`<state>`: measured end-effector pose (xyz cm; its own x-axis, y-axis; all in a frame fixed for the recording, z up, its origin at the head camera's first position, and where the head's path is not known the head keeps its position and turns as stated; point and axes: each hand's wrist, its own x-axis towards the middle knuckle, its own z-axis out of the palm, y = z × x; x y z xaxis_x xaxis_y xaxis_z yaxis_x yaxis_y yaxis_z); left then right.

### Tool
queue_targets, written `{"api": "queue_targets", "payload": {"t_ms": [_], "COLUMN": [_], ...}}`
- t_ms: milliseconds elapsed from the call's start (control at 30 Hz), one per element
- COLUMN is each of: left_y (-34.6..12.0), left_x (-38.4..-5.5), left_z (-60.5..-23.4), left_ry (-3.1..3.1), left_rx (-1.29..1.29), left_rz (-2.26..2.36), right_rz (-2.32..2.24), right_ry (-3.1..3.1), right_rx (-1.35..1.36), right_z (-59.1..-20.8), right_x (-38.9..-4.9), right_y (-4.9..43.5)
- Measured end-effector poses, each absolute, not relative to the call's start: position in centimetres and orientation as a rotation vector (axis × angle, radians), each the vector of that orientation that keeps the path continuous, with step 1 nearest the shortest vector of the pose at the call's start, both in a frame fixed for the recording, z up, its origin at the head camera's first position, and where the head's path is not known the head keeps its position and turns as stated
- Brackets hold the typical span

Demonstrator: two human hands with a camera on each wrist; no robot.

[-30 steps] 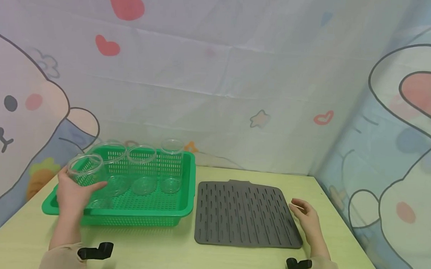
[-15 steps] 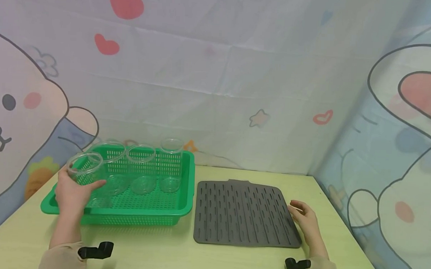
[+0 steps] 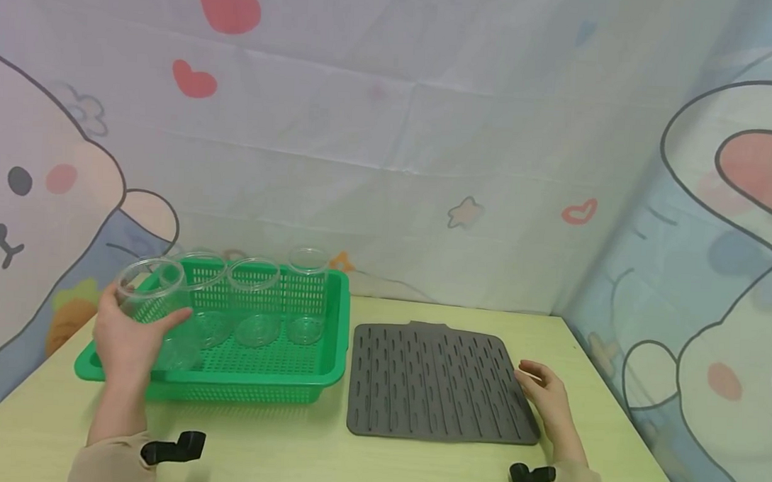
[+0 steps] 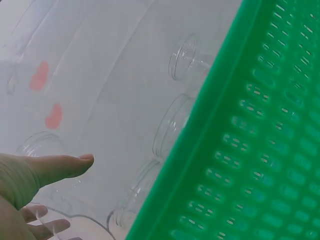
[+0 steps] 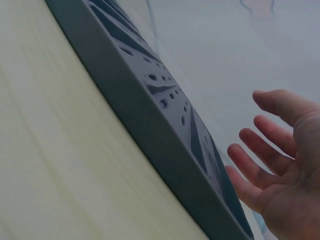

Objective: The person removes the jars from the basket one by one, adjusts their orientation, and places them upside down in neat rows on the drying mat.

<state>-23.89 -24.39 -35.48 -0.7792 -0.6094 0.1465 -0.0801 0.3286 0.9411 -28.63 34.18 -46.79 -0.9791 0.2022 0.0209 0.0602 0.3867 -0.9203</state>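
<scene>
My left hand point(image 3: 126, 342) grips a clear jar point(image 3: 153, 295) round its side, thumb to the right, at the left end of a green basket point(image 3: 241, 380). The jar is upright, its lower part over the basket's inside. Three more clear jars stand in the basket: a wide one point(image 3: 212, 329), a middle one point(image 3: 257, 331) and a narrow one point(image 3: 305, 330). In the left wrist view the thumb point(image 4: 62, 169) shows and the held jar is faint. My right hand point(image 3: 545, 392), fingers loosely bent with nothing in them, is beside the grey slotted mat point(image 3: 441, 385).
The mat lies flat on the pale yellow table point(image 3: 264, 442), just right of the basket. A printed cloth point(image 3: 390, 128) hangs behind the table and along its sides. Black wrist mounts point(image 3: 173, 448) sit at both sleeves.
My left hand has risen a little with the jar in its grip, shifting slightly left. The right hand, the basket and the mat look the same.
</scene>
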Motion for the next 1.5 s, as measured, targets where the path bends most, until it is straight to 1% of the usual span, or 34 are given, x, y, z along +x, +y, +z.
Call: {"api": "queue_targets", "payload": {"t_ms": [167, 500, 933, 1200, 1500], "left_y": [-23.0, -18.8, -15.7, -13.4, -9.8], "left_x": [-23.6, -24.3, -25.3, -26.6, -27.4], "left_z": [-34.9, -34.9, -35.2, -35.6, -35.7], "left_ry": [-2.038, -1.935, -1.88, -1.887, -1.887], "left_rx": [0.54, 0.223, -0.022, -0.183, -0.338], "left_rz": [-1.358, -1.056, -0.825, -0.685, -0.514], "right_rz": [1.635, 1.621, 1.595, 1.662, 1.677], "right_ry": [-2.497, -2.5, -2.512, -2.485, -2.423], "right_rx": [-0.232, -0.248, -0.227, -0.204, -0.058], "right_z": [-47.0, -47.1, -46.9, -46.0, -43.8], "right_x": [-28.7, -28.6, -28.6, -28.6, -28.5], "right_y": [34.0, 34.0, 33.8, 33.5, 32.0]}}
